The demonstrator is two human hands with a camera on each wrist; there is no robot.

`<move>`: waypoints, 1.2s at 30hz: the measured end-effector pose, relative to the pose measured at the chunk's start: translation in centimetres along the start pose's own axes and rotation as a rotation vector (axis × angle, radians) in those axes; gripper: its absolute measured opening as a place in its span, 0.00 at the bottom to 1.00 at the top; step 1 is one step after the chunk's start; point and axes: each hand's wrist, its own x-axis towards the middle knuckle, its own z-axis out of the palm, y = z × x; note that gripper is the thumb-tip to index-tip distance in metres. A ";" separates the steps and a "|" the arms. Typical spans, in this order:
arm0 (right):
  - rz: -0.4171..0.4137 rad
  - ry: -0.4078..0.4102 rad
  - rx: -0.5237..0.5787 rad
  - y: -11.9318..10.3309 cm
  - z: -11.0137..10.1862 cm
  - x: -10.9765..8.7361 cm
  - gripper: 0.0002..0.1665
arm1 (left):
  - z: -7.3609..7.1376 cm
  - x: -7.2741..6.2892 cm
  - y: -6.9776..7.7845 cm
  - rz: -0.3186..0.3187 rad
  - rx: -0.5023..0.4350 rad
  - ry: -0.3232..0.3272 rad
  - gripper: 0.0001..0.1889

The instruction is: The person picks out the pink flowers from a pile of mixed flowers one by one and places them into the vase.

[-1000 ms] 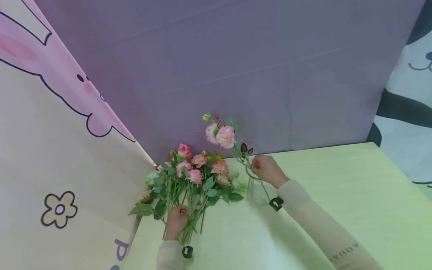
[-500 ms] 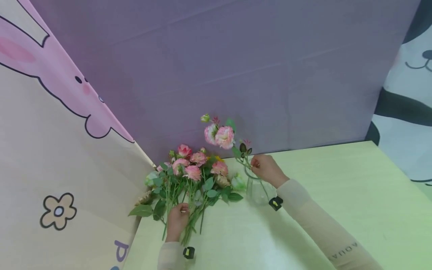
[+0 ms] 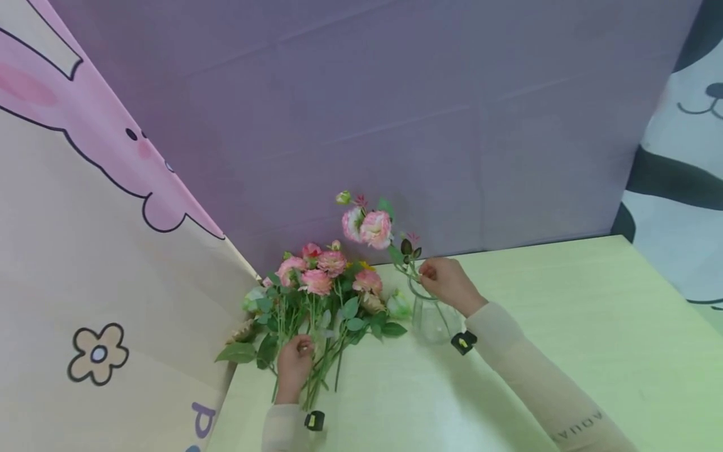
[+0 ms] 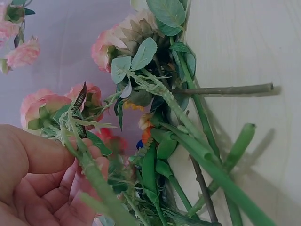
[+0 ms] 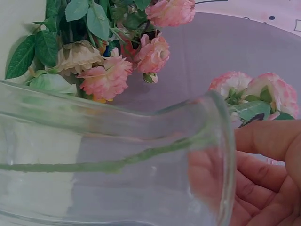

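On the table [image 3: 576, 339]: we find a heap of flowers, a vase and two hands at work, all nearer the left edge than the right.
Vase [image 3: 428, 323]: clear glass, upright near the back edge, just right of the heap; we see the table through its walls.
Right hand [image 3: 452, 285]: thumb and fingers pinch a stem [image 5: 99, 167] at the vase's mouth; we cannot tell whether they touch the rim.
Pale blooms [image 3: 376, 229]: two, pink and white, above the pinched stem with a greenish bud; they lean left beyond the back edge as we look, while the stem runs down inside the glass.
Left hand [image 3: 295, 365]: beside the heap, near the left edge, it pinches a green stalk [image 4: 99, 181] between thumb and fingers.
Heap [image 3: 350, 307]: in the back left corner, stems pointing toward the front edge; we pick out pink blooms [image 3: 316, 282], broad leaves and a bit of yellow [image 3: 367, 266].
Green-white bloom [image 3: 399, 306]: at the heap's right side, just beside the vase.
Cloths: behind the back edge we see plain purple [image 3: 395, 125]; past the left edge, a printed rabbit [image 3: 107, 135].
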 end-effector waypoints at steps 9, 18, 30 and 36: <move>0.005 0.027 0.008 -0.2 -0.6 -0.5 0.09 | -0.3 -0.2 0.3 0.024 0.019 0.040 0.09; -0.028 0.107 0.052 0.0 -0.9 -1.8 0.06 | -0.4 -0.1 0.6 0.020 0.032 0.063 0.09; -0.020 0.199 0.091 0.9 -1.2 -3.5 0.06 | -0.7 -0.1 1.2 0.062 0.041 0.121 0.09; -0.014 0.243 0.122 1.1 -1.8 -4.2 0.06 | -0.9 -0.2 1.9 0.063 0.043 0.149 0.09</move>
